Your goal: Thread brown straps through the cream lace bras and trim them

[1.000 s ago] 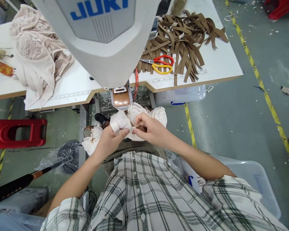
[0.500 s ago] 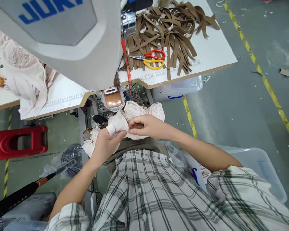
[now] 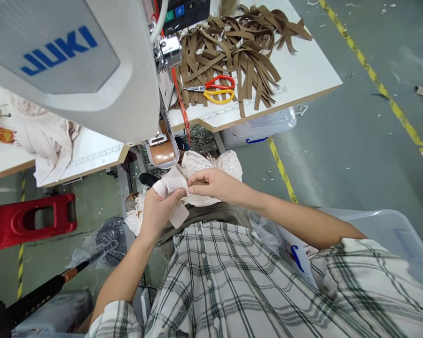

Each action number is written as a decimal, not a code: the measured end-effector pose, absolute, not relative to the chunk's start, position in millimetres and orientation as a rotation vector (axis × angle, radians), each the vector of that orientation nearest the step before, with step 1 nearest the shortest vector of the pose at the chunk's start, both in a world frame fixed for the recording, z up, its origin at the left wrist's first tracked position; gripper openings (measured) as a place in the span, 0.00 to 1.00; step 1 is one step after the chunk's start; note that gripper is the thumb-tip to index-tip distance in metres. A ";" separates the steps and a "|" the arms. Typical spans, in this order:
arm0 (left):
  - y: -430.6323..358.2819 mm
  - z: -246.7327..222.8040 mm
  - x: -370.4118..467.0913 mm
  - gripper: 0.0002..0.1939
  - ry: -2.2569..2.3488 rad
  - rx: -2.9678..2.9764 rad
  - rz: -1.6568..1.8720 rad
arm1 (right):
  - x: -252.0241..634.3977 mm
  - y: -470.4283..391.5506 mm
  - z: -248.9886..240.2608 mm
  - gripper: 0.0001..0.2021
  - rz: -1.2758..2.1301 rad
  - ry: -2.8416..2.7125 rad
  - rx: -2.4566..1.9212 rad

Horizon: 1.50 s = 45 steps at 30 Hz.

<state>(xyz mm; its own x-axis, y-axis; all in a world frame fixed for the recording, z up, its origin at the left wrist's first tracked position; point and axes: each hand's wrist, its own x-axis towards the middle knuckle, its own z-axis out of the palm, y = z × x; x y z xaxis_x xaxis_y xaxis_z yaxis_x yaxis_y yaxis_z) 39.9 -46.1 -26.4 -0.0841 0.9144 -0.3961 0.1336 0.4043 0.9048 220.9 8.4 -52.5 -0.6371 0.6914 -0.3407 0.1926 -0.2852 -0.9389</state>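
A pale pink lace garment (image 3: 229, 164) lies over my lap below the sewing machine's arm end. My left hand (image 3: 159, 206) is closed on a light fabric band (image 3: 172, 180) of this garment, thumb on top. A pale flap (image 3: 179, 215) hangs under that thumb. Close on its right, my right hand (image 3: 209, 184) pinches the edge of the same band between thumb and fingertips. The fingertips of both hands nearly meet. Just above them is the machine's narrow sewing bed (image 3: 162, 151).
The white JUKI machine head (image 3: 127, 84) stands over the upper left. Brown strips (image 3: 232, 51) and red-yellow scissors (image 3: 219, 89) lie on the white table (image 3: 303, 70). Pink garments (image 3: 56, 141) lie at left. A clear bin (image 3: 384, 230) stands at right, a red stool (image 3: 31, 220) at left.
The view has shifted slightly, with the machine head further left and its panel showing. A pale flap now hangs below my left thumb. Both hands keep hold of the fabric.
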 end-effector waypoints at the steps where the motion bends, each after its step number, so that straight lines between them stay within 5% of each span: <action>1: -45.6 -26.9 41.7 0.14 1.516 0.958 0.900 | 221.0 8.7 -49.6 0.12 1.897 -1.681 -1.112; 6: -50.2 -31.0 39.9 0.15 1.452 0.806 0.989 | 222.5 14.8 -33.0 0.10 1.528 -1.998 -1.102; 15: -76.2 -46.6 28.9 0.46 1.299 1.003 1.210 | 211.6 66.1 22.4 0.08 2.207 -1.838 -0.786; 18: -62.2 -36.2 14.8 0.46 1.359 1.371 1.363 | 196.5 86.8 41.6 0.04 1.848 -2.289 -0.735; 22: -30.7 -35.8 -22.9 0.43 1.369 2.174 1.300 | 180.9 105.2 49.9 0.16 1.203 -2.650 -0.947; 28: 4.4 -54.5 -55.8 0.28 1.421 2.614 0.601 | 176.9 104.8 47.7 0.21 1.122 -2.676 -1.039; 34: 15.1 -55.6 -55.5 0.30 1.308 2.784 0.679 | 180.2 104.5 47.3 0.20 1.159 -2.639 -1.046; 38: 7.9 -47.8 -44.8 0.32 1.360 2.800 0.710 | 190.7 98.8 25.0 0.06 1.071 -2.499 -0.932; 45: -9.9 -35.8 -24.7 0.38 1.581 2.722 0.675 | 199.6 87.1 -14.3 0.09 0.686 -2.282 -0.860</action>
<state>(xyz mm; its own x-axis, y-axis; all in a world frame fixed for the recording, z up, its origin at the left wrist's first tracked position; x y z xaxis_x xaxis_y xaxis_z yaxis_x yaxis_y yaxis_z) -24.7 -9.9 -35.8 0.4305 0.8127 0.3925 0.8455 -0.5154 0.1397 199.6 87.1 -14.3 -0.6105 0.7115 0.3478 0.4020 0.6568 -0.6380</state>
